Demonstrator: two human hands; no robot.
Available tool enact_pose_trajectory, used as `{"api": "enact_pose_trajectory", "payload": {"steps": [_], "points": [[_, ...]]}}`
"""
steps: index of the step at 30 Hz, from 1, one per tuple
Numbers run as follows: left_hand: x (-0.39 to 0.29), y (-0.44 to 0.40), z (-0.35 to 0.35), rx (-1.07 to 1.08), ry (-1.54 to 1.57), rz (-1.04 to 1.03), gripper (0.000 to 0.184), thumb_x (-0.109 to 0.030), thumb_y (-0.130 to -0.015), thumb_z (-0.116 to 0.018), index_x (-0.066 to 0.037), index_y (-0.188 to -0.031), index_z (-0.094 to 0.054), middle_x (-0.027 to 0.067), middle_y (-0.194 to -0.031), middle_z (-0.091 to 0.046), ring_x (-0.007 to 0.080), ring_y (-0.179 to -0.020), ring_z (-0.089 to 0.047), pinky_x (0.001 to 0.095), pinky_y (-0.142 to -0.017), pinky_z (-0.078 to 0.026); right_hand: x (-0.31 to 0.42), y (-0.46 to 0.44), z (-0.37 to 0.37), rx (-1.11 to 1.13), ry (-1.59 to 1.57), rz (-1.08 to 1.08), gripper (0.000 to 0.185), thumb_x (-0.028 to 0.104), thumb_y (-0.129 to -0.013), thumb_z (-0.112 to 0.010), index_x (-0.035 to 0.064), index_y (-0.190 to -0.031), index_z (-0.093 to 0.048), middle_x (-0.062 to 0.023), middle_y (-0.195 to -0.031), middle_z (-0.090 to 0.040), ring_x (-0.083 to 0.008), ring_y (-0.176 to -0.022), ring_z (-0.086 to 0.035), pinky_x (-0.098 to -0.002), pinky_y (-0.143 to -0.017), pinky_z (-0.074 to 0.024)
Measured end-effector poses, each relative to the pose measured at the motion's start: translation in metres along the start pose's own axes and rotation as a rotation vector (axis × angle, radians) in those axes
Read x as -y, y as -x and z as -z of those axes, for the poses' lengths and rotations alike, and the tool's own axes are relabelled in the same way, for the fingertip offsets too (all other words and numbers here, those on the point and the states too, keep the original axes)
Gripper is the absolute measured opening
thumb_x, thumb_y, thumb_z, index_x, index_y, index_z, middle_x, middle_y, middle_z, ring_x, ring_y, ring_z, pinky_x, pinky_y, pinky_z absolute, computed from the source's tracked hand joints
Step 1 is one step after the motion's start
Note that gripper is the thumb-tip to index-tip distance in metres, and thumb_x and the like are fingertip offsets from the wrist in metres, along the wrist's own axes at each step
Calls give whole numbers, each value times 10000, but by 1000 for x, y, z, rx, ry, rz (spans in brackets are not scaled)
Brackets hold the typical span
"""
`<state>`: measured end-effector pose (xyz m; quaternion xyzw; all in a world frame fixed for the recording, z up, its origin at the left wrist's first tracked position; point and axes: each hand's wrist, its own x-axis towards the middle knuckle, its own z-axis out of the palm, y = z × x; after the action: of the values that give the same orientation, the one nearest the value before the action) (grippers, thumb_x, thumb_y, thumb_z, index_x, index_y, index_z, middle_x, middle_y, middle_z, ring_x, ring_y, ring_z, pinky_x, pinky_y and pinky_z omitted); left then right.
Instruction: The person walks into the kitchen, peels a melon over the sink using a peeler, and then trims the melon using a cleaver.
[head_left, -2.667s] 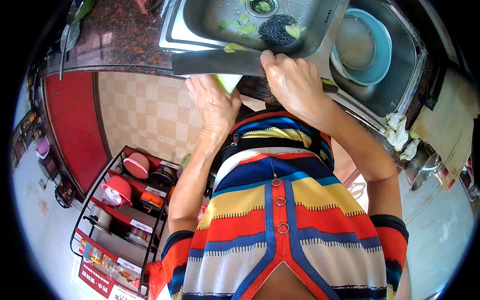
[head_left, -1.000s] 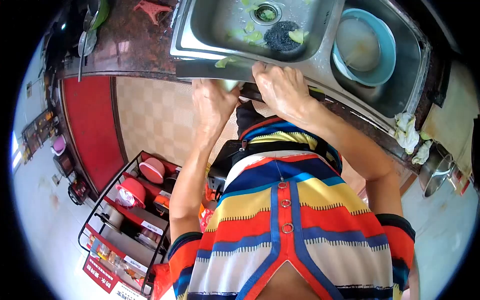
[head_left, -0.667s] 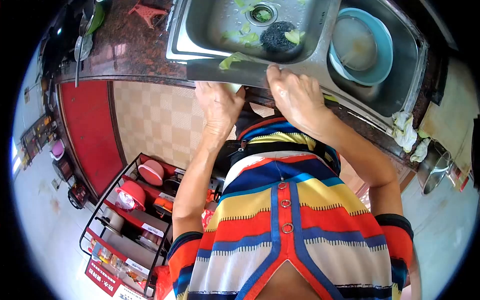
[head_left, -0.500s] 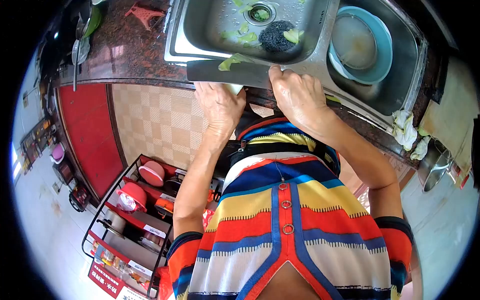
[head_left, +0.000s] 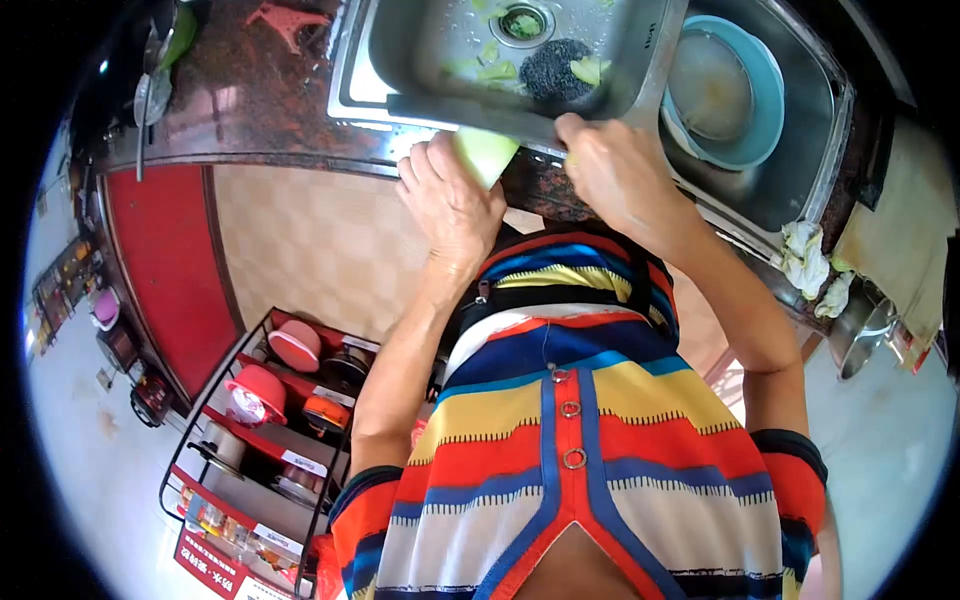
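Note:
Below the front edge of the left sink basin [head_left: 632, 60], my left hand [head_left: 450, 200] is closed around a pale green, smooth-looking vegetable [head_left: 486, 155], whose kind I cannot tell. My right hand [head_left: 620, 170] grips a kitchen knife [head_left: 470, 118] by its handle, which the fingers hide. The dark blade points left across the sink's front rim, seen nearly edge-on and slightly blurred, just above the vegetable. Whether blade and vegetable touch I cannot tell. Green peelings [head_left: 497, 72] lie in the basin near the drain [head_left: 521, 24], beside a dark mesh scourer [head_left: 556, 70].
A light blue basin [head_left: 768, 100] with cloudy water stands in the right sink. Crumpled white cloths [head_left: 803, 258] lie on the counter's right edge. A red plastic stand [head_left: 288, 25] is on the dark counter [head_left: 250, 110]. A black rack [head_left: 262, 400] with pots stands at lower left.
The knife has turned from showing its flat side to nearly edge-on, and the peeling on it is gone from the blade. More of the vegetable shows. My right hand has moved slightly up and right.

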<state>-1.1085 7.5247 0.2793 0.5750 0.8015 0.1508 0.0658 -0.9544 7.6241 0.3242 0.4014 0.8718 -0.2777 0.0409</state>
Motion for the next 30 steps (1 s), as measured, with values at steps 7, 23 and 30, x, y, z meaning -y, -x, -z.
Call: {"api": "enact_pose_trajectory", "payload": {"steps": [7, 23, 30], "points": [[6, 4, -6, -46, 112, 11, 570, -151, -584, -751, 0, -1076, -506, 180, -1003, -506, 362, -951, -473, 466, -804, -355, 2, 42, -16, -226, -41, 124, 236, 73, -783, -529, -35, -989, -569, -159, -675, -614, -316, -571, -631, -398, -520, -509], [5, 15, -11, 44, 37, -55, 392, -211, -665, -726, -7, -976, -604, 187, -929, -581, 376, -894, -546, 488, -787, -391, 9, 39, -49, -332, 165, 63, 389, 92, -736, -592, -67, -1084, -527, -128, -670, -593, -233, -467, -619, -323, -403, -496], [-1, 10, -5, 68, -56, -35, 477, -192, -629, -732, 23, -1024, -572, 217, -1022, -542, 396, -974, -496, 488, -833, -359, 14, 21, -47, -351, 176, 53, 337, 86, -753, -564, -55, -1058, -540, -124, -651, -608, -240, -461, -620, -324, -395, -494]]}}
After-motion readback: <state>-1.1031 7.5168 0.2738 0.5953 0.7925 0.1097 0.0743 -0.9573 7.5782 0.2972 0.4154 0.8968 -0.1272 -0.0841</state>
